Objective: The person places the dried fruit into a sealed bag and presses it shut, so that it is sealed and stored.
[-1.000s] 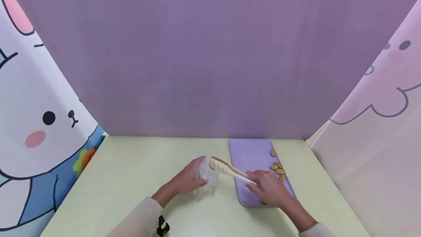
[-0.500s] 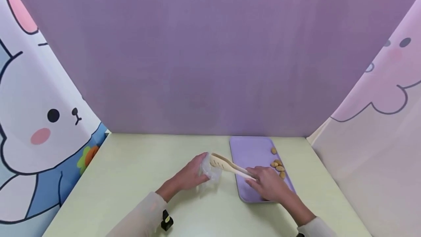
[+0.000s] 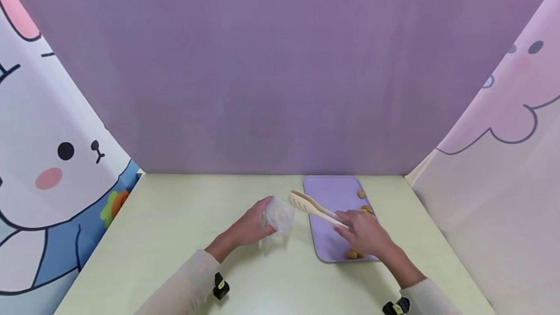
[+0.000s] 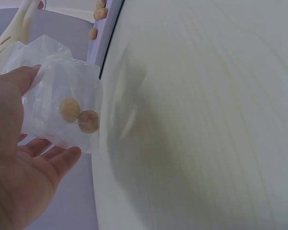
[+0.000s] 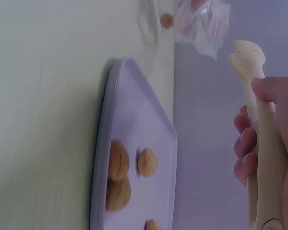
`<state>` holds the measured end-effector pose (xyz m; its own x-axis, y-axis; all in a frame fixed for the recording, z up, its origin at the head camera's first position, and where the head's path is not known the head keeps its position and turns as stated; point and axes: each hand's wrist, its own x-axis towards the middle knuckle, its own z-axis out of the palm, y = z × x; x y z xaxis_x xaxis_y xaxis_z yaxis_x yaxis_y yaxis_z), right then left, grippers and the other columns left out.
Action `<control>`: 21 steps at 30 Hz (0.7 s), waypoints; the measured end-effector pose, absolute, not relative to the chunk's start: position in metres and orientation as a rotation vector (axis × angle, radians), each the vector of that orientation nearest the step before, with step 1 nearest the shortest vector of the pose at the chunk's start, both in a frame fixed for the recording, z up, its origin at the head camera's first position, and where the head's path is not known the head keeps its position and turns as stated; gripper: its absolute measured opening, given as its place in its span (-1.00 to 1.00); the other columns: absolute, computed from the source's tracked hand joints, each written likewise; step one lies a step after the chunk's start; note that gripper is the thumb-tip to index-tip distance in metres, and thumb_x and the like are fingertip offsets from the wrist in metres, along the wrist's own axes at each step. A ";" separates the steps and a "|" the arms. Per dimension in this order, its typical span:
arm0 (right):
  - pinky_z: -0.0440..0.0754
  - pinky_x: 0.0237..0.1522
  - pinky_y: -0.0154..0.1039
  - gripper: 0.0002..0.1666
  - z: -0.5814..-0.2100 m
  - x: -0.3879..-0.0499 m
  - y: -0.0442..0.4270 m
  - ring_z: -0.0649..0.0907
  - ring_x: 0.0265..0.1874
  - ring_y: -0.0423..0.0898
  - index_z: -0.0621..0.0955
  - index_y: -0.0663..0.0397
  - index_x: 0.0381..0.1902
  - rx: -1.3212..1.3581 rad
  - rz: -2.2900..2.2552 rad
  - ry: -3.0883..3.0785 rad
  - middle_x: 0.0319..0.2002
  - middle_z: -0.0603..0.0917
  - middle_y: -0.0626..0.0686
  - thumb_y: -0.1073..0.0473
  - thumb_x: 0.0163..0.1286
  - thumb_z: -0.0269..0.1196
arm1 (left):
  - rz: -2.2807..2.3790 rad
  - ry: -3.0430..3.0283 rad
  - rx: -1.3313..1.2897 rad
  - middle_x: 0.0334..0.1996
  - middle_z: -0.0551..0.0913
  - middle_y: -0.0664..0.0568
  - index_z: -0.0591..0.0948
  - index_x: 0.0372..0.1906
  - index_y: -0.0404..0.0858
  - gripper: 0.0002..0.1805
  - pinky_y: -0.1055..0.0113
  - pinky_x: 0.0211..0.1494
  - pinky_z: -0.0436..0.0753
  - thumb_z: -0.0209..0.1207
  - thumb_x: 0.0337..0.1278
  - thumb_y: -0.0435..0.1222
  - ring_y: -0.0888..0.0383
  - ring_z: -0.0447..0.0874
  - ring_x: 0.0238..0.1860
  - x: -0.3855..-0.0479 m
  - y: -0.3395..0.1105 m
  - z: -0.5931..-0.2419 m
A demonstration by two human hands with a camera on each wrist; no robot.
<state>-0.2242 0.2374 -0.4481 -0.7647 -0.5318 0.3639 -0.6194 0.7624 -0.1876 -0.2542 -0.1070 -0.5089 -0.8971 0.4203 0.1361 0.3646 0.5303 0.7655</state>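
Observation:
My left hand point(image 3: 253, 223) holds a clear plastic bag point(image 3: 279, 214) open side up above the table. In the left wrist view, two round brown nuts point(image 4: 69, 109) lie low in the bag point(image 4: 62, 96), between thumb and fingers. My right hand point(image 3: 366, 233) grips cream slotted tongs point(image 3: 316, 208), whose tips are just right of the bag and apart from it. Nothing shows between the tips in the right wrist view, where thumb and fingers wrap the tongs point(image 5: 269, 158). Below the right hand is the purple tray point(image 3: 325, 237) with several nuts point(image 3: 360, 193) along its right and near edges.
The pale table point(image 3: 188, 203) surrounds the tray. A purple panel point(image 3: 262, 72) stands at the back, with printed cartoon cloths point(image 3: 26, 135) on the left and right sides. A black device is strapped at each wrist.
The tongs' tips have drawn back to the right, away from the bag's mouth. Nuts at the tray's near edge have come into view, while the right hand now partly covers the middle ones.

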 end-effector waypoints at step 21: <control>0.58 -0.43 -0.20 -0.62 -0.468 -0.222 0.301 0.60 -0.49 -0.20 0.74 0.20 -0.02 0.786 0.313 -2.722 -0.31 0.79 0.04 0.12 0.25 0.41 | 1.337 2.694 0.577 0.50 0.31 -0.21 0.13 0.60 -0.29 -0.04 -0.16 0.43 0.44 0.33 0.16 -0.21 -0.12 0.37 0.43 -0.254 -0.109 -0.503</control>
